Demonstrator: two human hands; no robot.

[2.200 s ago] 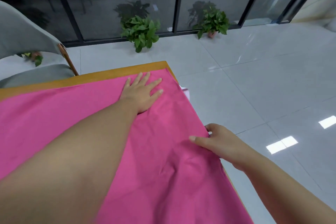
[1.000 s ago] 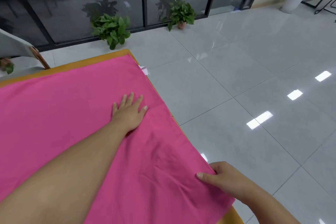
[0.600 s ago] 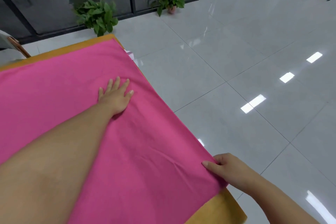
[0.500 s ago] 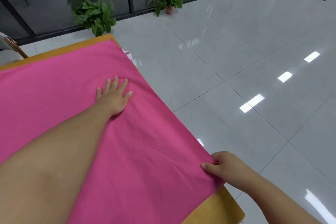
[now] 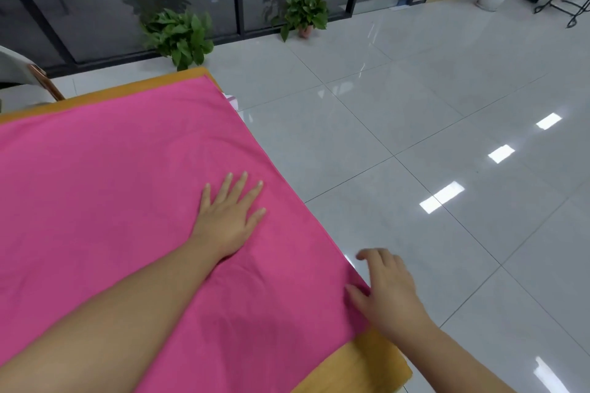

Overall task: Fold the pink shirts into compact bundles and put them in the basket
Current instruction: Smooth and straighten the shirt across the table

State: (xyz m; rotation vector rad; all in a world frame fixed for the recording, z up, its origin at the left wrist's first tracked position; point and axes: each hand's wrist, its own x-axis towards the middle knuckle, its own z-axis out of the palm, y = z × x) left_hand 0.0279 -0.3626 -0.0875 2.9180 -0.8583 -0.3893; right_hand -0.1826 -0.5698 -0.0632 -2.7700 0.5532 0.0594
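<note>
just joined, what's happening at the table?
A person is smoothing a pink shirt spread flat over a yellow-topped table. The left hand lies flat on the cloth, fingers straight and spread. The right hand sits at the cloth's right edge with fingers loose, thumb on the fabric, no grip on it. No fold has been made yet, and no basket is in view.

Two bare forearms enter from the bottom of the frame, with no sleeves, watch, bracelet or rings on view. The left hand (image 5: 228, 220), centre frame, shows short, unpainted nails on its fingers (image 5: 238, 183). The right hand (image 5: 388, 295), lower right, is likewise uncovered, its nails mostly hidden.
</note>
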